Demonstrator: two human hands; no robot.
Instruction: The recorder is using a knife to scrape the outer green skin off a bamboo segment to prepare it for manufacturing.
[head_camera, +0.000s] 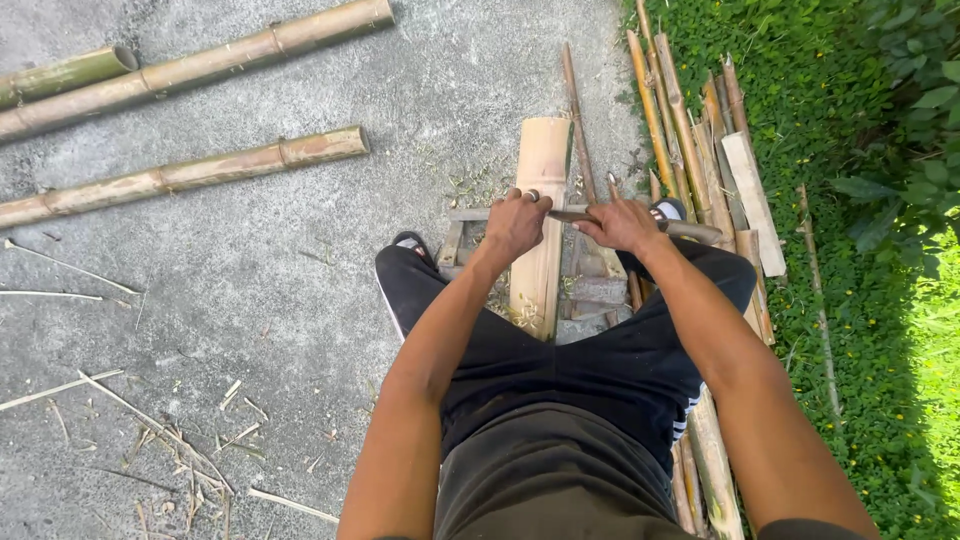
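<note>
A split bamboo slab (540, 225), pale and flat-faced, runs lengthwise away from the seated person, out from between the knees and on beyond both hands. Across it lies a dark knife blade (572, 215). The left hand (514, 224) is closed in a fist over the blade's end on top of the slab, and the right hand (622, 224) is closed around the blade's other side, just to the right of the slab, with the handle (695, 232) sticking out past its far side. The two hands sit close together, level with each other. Under them a low wooden frame (468, 214) carries the slab. To the right of the right hand a bundle of thin bamboo strips (690, 140) lies along the edge of the green ground cover (850, 200). Well to the left of the left hand, whole bamboo poles (190, 172) lie on the grey concrete (250, 290), with slivers and shavings (190, 450) scattered nearer the person.
</note>
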